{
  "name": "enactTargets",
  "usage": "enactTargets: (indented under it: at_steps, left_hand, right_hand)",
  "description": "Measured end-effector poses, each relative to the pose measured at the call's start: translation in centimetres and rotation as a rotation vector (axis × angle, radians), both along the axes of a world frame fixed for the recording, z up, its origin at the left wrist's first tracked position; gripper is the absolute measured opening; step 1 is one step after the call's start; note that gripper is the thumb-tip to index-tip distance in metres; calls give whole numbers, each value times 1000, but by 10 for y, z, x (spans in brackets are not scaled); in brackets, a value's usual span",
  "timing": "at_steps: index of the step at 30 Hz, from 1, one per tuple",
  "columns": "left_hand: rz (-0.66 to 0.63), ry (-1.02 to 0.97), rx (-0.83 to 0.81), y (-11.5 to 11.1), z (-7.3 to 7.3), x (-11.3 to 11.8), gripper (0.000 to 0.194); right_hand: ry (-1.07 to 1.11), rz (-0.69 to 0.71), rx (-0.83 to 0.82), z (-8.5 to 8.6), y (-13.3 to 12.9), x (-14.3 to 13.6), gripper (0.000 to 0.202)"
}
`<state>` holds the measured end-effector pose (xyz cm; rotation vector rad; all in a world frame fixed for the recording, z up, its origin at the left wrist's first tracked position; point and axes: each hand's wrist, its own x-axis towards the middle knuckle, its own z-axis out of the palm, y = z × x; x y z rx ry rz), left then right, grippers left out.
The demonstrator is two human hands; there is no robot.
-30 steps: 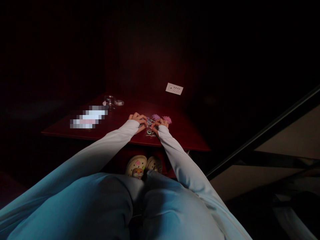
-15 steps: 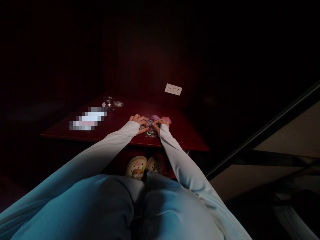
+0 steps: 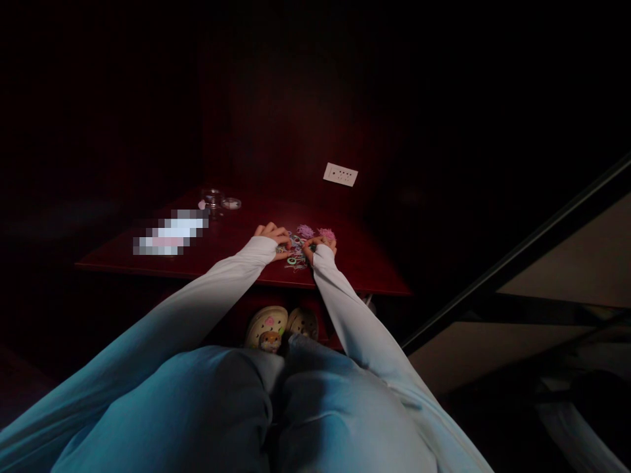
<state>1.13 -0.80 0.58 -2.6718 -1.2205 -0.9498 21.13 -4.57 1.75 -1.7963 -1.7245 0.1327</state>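
Note:
A loose pile of thin, string-like bands (image 3: pixel 296 261) in green, white and purple lies near the table's front edge. My left hand (image 3: pixel 272 236) is at the left side of this pile, its fingers curled and its thumb bent in toward them. From the right, my right hand (image 3: pixel 321 247) reaches over the pile with fingers drawn together. Whatever is between the fingertips of either hand is too small to make out. Behind the hands sit a purple clump of bands (image 3: pixel 305 230) and a pink clump (image 3: pixel 326 233), the pink one right beside my right fingers.
On the dark red table (image 3: pixel 236 263), a clear round jar (image 3: pixel 213 198) stands at the back left beside a clear lid (image 3: pixel 231 203). A blurred-out bright flat object (image 3: pixel 172 235) lies at left. A socket plate (image 3: pixel 340 174) is on the back wall. Clogs (image 3: pixel 267 327) show below.
My hands have moved slightly apart, so more of the band pile shows between them. The whole view has shifted a little.

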Motion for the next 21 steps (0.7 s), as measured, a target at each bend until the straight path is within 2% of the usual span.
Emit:
enactTargets:
  at_steps: [6, 10, 12, 17, 21]
  left_hand:
    - [27, 9, -6, 3, -2, 1, 14]
    - [-29, 17, -7, 4, 0, -1, 11]
    - [-39, 10, -6, 4, 0, -2, 12]
    - [-60, -24, -19, 4, -2, -3, 12]
    - [-69, -37, -30, 6, -3, -3, 12]
  right_hand:
    - [117, -18, 48, 3, 0, 0, 15]
    - [153, 140, 95, 4, -1, 1, 25]
    - [132, 171, 80, 4, -2, 1, 29]
    - [40, 75, 5, 6, -7, -4, 34]
    - [-1, 69, -17, 9, -9, -5, 32]
